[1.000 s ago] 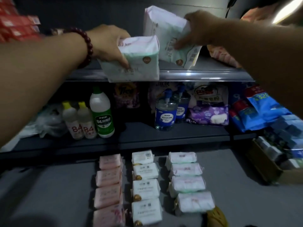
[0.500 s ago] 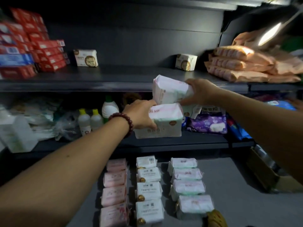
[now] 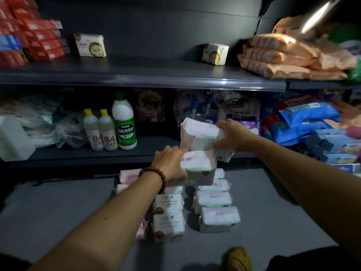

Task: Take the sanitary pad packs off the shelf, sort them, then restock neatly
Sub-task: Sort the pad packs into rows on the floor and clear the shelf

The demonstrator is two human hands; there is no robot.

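White-and-green plastic wraps the sanitary pad pack [image 3: 199, 169] in the left hand [image 3: 170, 163], whose fingers curl round its near end, low over the grey floor [image 3: 273, 202]. Just above it, the right hand [image 3: 232, 135] grips a second pack [image 3: 197, 133], tilted. Beneath them, sorted packs [image 3: 218, 219] lie in rows on the floor. Behind, the lower shelf [image 3: 82, 156] holds a green bleach bottle [image 3: 125, 124].

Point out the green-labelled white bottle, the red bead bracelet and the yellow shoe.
green-labelled white bottle [image 3: 125, 130], head view, green label.
red bead bracelet [image 3: 163, 178], head view, beads.
yellow shoe [image 3: 238, 259], head view, upper.
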